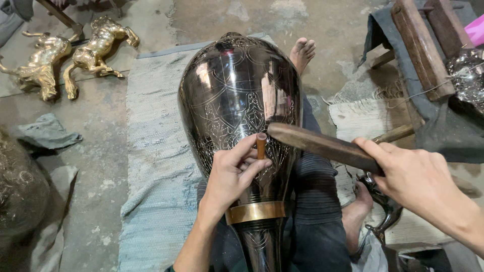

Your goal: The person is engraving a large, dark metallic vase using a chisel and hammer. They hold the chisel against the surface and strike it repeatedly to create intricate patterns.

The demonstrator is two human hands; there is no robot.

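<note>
While we look down from the head camera, we see one large dark metal vase lying along the lap of the person, with its round body pointing away and its narrow neck coming toward the camera. The surface is shiny and covered with fine engraved patterns. One brass band goes around the neck.

The left hand rests on the vase and its fingers are closed around one small chisel, which stands nearly upright with its tip on the engraved surface. The right hand is closed around one wooden mallet, a long dark piece of wood. The far end of the mallet is just beside the top of the chisel; we cannot tell if they are touching.

The person sits on one grey woven mat on the concrete floor. We count two bare feet: one foot beyond the vase and the other foot under the right hand.

At the upper left, two golden horse figures lie on the floor, near each other and well apart from the vase. One grey cloth lies at the left side. At the upper right, two wooden blocks lie on a dark cloth, and one pink object shows at the edge.
</note>
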